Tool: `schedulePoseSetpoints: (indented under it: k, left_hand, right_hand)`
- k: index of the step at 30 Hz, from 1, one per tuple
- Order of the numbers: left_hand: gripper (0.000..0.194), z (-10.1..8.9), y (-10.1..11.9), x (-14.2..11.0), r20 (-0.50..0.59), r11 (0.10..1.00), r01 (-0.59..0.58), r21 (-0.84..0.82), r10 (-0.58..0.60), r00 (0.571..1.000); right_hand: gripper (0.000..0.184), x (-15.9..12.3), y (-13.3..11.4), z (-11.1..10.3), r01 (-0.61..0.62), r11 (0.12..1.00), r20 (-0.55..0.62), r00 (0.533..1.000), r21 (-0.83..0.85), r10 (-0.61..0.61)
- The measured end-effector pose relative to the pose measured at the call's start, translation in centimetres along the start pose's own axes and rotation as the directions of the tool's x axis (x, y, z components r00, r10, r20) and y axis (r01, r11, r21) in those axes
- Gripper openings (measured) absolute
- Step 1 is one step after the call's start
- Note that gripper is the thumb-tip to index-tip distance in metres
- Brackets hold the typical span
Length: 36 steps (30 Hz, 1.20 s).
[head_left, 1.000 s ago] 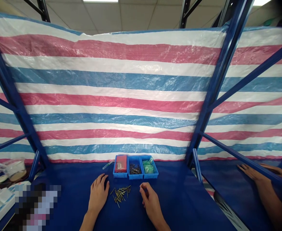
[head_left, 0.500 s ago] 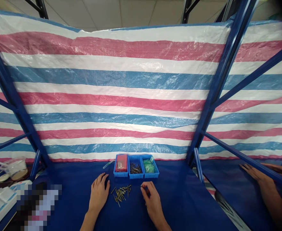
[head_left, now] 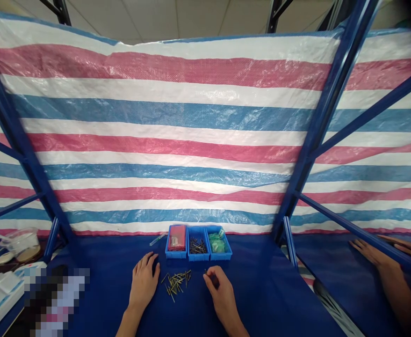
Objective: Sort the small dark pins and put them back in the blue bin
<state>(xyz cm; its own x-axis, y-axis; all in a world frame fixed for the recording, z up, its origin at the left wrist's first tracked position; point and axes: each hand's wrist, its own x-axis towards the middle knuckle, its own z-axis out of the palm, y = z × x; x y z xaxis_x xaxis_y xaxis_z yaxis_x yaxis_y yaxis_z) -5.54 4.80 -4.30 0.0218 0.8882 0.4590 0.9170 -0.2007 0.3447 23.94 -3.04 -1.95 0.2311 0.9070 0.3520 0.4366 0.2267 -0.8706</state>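
My left hand (head_left: 145, 280) lies flat on the blue table, fingers stretched out, just left of a loose pile of thin brass-coloured screws (head_left: 177, 282). Right of that pile, my right hand (head_left: 221, 290) is curled, with thumb and index finger drawn together. A tiny dark bit shows at its fingertips, too small to name. Beyond the hands stand three blue bins side by side. The left bin (head_left: 176, 255) holds a red packet (head_left: 176, 238), the middle bin (head_left: 198, 257) dark screws (head_left: 197, 245), and the right bin (head_left: 221, 256) green plastic bags (head_left: 217, 243).
A thin clear tube-like item (head_left: 158, 239) lies left of the bins. At far left are a white power strip (head_left: 2, 299) and a clear plastic tub (head_left: 25, 241). Blue rack posts (head_left: 296, 187) flank the table before a striped sheet (head_left: 177, 112). Another person's hands (head_left: 373, 252) rest at right.
My right thumb has shifted slightly left, and the fingers have moved a little. My left hand, the screw pile and the bins stay as they were.
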Motion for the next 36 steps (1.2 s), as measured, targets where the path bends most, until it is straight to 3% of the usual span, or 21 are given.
schedulePoseSetpoints:
  k: [4, 10, 15, 21, 29, 36]
  left_hand:
    - [0.040, -0.2, 0.2, 0.0, 0.005, 1.000, -0.004, 0.006, 0.004, 1.000]
    - [0.040, -0.3, 0.2, 0.0, 0.003, 1.000, -0.003, 0.000, 0.003, 1.000]
    - [0.040, -0.1, 0.0, 0.0, -0.006, 1.000, -0.003, 0.000, 0.003, 1.000]
    - [0.040, 0.0, -0.1, -0.1, -0.016, 1.000, -0.003, 0.012, 0.003, 1.000]
    - [0.040, -0.2, 0.1, -0.1, 0.005, 1.000, 0.007, -0.003, -0.007, 1.000]
    - [0.040, -0.1, 0.1, 0.0, 0.003, 1.000, 0.007, -0.006, -0.007, 1.000]
  right_hand:
    - [0.031, 0.1, -0.6, -0.3, 0.054, 0.996, 0.014, 0.998, -0.076, -0.054]
    - [0.032, 0.1, -1.5, -0.7, 0.045, 0.999, 0.057, 0.997, 0.010, -0.046]
    - [0.039, 0.0, -1.3, -0.6, -0.037, 0.993, 0.092, 0.995, 0.115, 0.027]
    - [0.048, -0.2, -0.8, -0.2, -0.207, 0.972, 0.133, 0.973, 0.114, 0.191]
    - [0.040, 0.1, -0.8, -0.4, 0.015, 1.000, 0.034, 0.999, 0.019, -0.016]
    - [0.038, 0.0, -1.0, -0.4, -0.043, 0.998, 0.086, 0.996, 0.043, 0.039]
